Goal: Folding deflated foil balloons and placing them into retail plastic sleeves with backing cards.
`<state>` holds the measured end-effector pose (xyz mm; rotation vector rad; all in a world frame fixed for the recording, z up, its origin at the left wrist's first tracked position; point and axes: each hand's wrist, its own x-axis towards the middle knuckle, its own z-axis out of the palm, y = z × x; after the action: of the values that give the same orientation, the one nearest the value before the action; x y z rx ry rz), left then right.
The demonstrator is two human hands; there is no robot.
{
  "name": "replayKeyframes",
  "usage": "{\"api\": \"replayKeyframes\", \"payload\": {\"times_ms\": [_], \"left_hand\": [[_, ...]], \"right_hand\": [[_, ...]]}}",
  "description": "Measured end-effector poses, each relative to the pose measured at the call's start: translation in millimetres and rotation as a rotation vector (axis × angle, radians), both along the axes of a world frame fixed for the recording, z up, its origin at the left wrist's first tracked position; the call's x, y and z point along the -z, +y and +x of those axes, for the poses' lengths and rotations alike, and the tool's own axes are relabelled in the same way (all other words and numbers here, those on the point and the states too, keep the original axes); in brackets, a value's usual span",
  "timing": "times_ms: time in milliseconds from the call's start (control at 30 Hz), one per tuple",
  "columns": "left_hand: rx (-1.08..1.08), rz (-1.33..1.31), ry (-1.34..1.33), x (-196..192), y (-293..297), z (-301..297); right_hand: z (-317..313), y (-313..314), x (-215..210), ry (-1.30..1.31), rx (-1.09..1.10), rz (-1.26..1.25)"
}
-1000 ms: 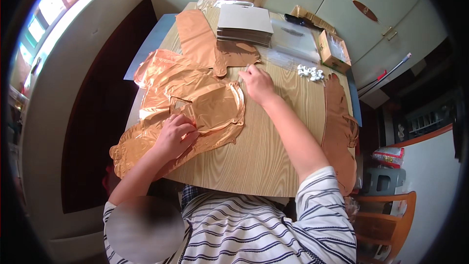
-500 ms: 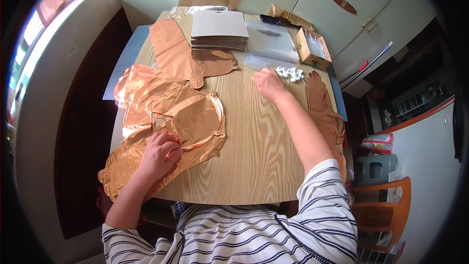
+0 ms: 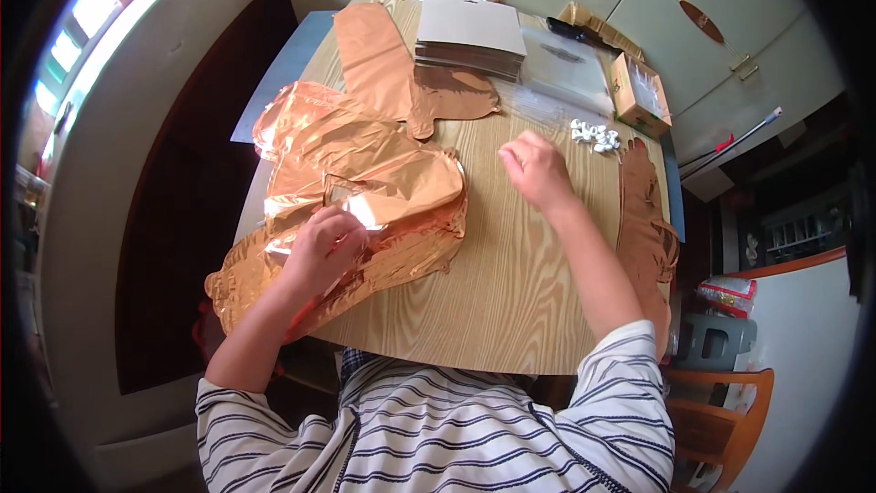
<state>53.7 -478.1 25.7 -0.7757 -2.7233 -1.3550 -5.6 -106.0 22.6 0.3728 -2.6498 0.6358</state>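
A large wrinkled copper-coloured foil balloon [image 3: 383, 160] lies over the left of the table, uninflated. My left hand [image 3: 324, 242] is closed on a fold near its middle, and the foil is raised around my fingers. Over bare wood to the right is my right hand [image 3: 538, 169], fingers curled together; whatever it may hold is too small to make out. Just beyond it sits a cluster of small white rolls [image 3: 595, 137]. A flat copper foil balloon [image 3: 379, 64] spreads at the far left, and folded foil balloons [image 3: 646, 210] lie along the right edge.
At the back stands a stack of pale cards [image 3: 470, 32], partly on the far foil. Beside it lie clear plastic bags [image 3: 570, 68] and an open cardboard box [image 3: 641, 96] with clear packets. A wooden chair [image 3: 730, 429] stands at the right.
My view has shifted, so the table appears farther right and higher. My right hand has drawn back from the white rolls. Under my left hand, the near foil has lifted and creased.
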Motion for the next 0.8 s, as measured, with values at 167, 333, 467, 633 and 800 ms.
{"api": "replayKeyframes", "payload": {"times_ms": [167, 333, 467, 633, 800], "left_hand": [[-0.034, 0.051, 0.214, -1, 12, 5], [0.041, -0.021, 0.435, 2, 56, 37], [0.153, 0.008, 0.325, -29, 60, 51], [0.262, -0.108, 0.302, -9, 40, -14], [0.218, -0.316, 0.469, 27, 58, -35]], "right_hand": [[54, -62, -29, -0.889, 0.095, -0.629], [68, -73, -10, -0.874, -0.009, -1.067], [67, -32, -8, -0.584, 0.088, -0.546], [46, 91, 22, -0.696, -0.007, -0.560], [42, 106, 25, -0.227, 0.362, -0.090]]}}
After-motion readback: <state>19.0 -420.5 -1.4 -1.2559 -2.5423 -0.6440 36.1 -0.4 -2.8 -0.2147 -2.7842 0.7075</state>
